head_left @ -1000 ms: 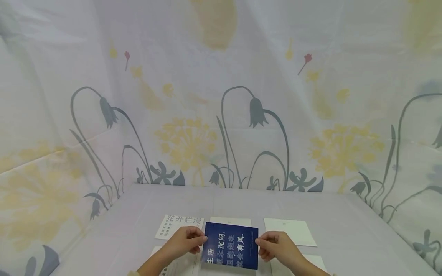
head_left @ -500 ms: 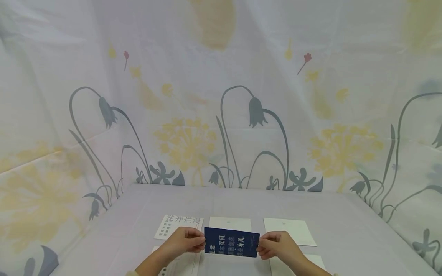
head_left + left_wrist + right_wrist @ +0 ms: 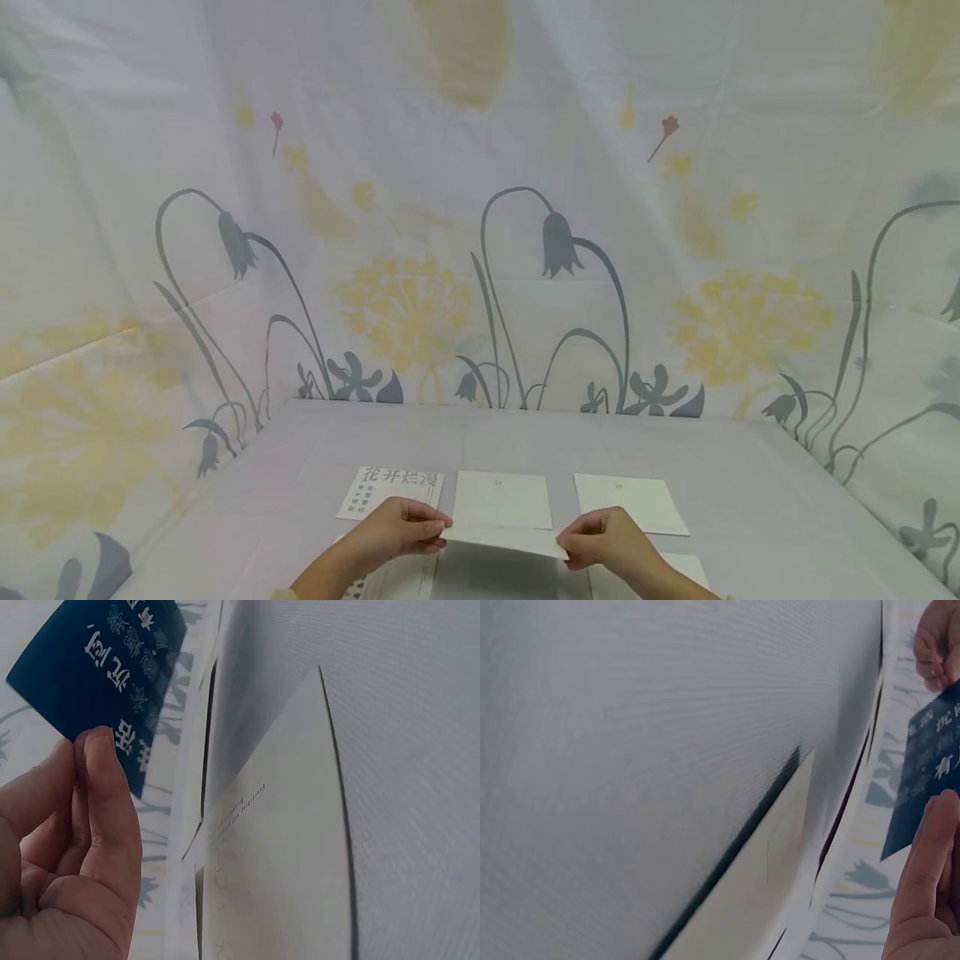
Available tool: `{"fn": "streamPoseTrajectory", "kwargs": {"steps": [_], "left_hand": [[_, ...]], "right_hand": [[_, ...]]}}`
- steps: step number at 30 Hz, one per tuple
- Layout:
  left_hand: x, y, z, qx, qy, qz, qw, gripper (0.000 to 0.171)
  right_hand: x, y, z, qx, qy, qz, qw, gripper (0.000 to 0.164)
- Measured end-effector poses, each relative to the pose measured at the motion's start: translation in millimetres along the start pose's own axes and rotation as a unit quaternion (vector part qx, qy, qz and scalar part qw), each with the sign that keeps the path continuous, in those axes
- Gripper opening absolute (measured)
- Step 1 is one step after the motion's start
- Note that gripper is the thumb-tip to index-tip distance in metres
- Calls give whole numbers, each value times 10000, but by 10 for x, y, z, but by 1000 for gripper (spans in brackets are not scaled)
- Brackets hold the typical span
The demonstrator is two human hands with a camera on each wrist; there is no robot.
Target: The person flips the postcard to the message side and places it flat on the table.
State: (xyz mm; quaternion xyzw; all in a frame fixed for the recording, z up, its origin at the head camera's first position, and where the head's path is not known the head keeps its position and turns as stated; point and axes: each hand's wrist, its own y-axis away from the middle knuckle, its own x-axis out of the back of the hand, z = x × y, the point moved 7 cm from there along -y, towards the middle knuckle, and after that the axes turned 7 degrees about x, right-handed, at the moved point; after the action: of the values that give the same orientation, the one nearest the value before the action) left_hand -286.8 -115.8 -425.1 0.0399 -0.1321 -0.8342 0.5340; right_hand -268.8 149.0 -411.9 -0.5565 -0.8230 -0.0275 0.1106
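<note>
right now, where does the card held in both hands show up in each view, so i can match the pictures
Head: the card is at lower middle, pale side showing, between the left hand and right hand.
Left wrist: the card is at upper left, blue lettered side showing.
Right wrist: the card is at the right edge, blue side showing, partly cut off.
Shared landmark: the flower-print cloth, in all three views.

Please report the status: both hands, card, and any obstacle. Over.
Left hand and right hand pinching held card at opposite ends. Blue printed side hidden from head view. No obstacle seen; other cards lie on table.
</note>
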Motion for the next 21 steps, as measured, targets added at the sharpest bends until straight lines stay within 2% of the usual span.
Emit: {"fn": "streamPoseTrajectory", "kwargs": {"steps": [5, 13, 21], "left_hand": [[-3, -3, -44, 181, -122, 144, 9997, 20], [-36, 13, -60, 73, 60, 5, 10000, 26], [-44, 1, -70, 137, -121, 241, 9995, 36]], "right_hand": [[-20, 11, 14, 23, 78, -99, 9999, 20], [-46, 33, 8, 40, 83, -30, 10000, 18], [-66, 69, 47, -83, -1, 176, 9998, 41]]}}
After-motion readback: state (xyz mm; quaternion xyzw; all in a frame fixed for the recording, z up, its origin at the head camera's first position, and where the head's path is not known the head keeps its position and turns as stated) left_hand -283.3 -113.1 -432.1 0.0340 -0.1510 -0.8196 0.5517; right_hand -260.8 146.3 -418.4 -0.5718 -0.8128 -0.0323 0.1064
